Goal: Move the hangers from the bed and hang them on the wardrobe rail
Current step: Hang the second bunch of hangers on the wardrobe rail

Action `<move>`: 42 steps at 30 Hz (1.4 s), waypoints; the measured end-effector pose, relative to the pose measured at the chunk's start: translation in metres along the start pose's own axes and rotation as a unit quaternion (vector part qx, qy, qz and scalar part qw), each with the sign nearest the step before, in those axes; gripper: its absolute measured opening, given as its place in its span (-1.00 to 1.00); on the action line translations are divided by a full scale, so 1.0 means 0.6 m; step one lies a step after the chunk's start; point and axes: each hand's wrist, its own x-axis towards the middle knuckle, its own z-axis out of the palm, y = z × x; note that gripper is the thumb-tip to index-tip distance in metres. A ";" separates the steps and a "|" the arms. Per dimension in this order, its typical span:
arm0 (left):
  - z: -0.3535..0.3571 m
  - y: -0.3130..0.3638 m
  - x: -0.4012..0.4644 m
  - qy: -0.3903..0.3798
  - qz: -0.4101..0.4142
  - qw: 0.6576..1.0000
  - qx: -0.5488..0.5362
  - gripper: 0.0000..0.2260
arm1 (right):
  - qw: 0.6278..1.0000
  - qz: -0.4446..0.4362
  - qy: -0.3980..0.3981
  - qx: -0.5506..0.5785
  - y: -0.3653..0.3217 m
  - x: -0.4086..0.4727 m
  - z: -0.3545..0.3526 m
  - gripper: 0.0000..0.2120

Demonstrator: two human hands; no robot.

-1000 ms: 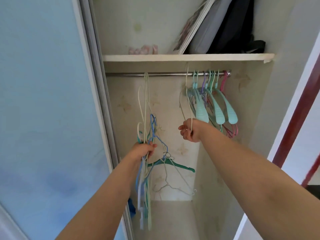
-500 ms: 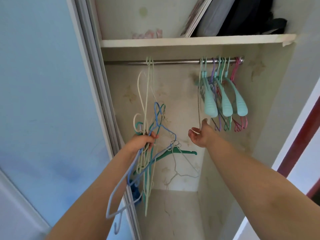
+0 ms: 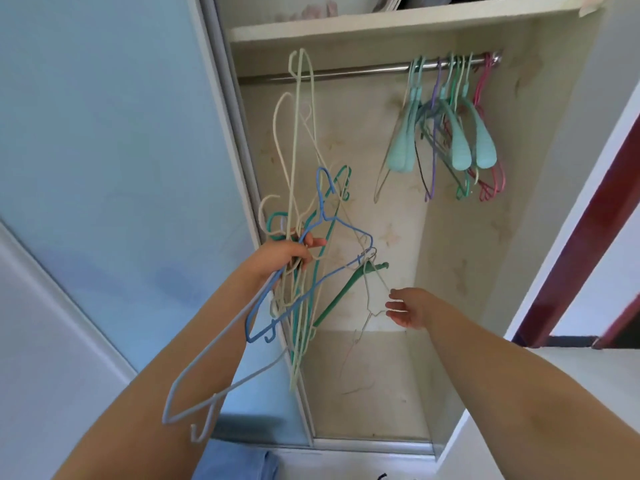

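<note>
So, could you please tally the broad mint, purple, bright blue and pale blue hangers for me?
Broad mint hangers, on the rail: 3
Purple hanger, on the rail: 1
Bright blue hanger, in the left hand: 1
Pale blue hanger, in the left hand: 1
Total: 6

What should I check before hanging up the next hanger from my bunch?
1. Left hand grips the bundle of hangers: ok.
2. Right hand free to take one: ok, open and holding nothing.
3. One hanger separated from the tangle: not ok, they are interlocked.
4. Free space on the rail: ok, bare left of the hung hangers.
5. Hung hangers properly hooked on: ok.
</note>
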 end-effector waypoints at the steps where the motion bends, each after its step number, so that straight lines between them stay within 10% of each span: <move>1: -0.003 0.002 -0.020 -0.007 0.000 1.000 0.001 -0.71 | 0.999 -0.001 0.005 -0.035 0.017 -0.010 0.006 -0.93; 8: -0.026 0.020 -0.148 -0.035 0.021 0.997 -0.059 -0.70 | 0.932 0.004 0.098 -0.349 0.162 -0.061 0.045 -0.79; 28: -0.027 0.082 -0.335 -0.096 0.106 0.968 -0.208 -0.70 | 0.982 -0.101 0.134 -0.083 0.252 -0.135 0.126 -0.31; 32: -0.033 0.105 -0.351 -0.100 0.123 0.962 -0.222 -0.71 | 0.987 -0.111 0.096 -0.063 0.255 -0.139 0.145 -0.20; 37: -0.044 0.125 -0.363 -0.099 0.133 0.957 -0.236 -0.68 | 0.979 -0.128 0.071 -0.144 0.232 -0.138 0.174 -0.58; 42: -0.054 0.133 -0.363 -0.089 0.138 0.961 -0.223 -0.68 | 0.980 -0.086 0.035 -0.174 0.232 -0.161 0.170 -0.30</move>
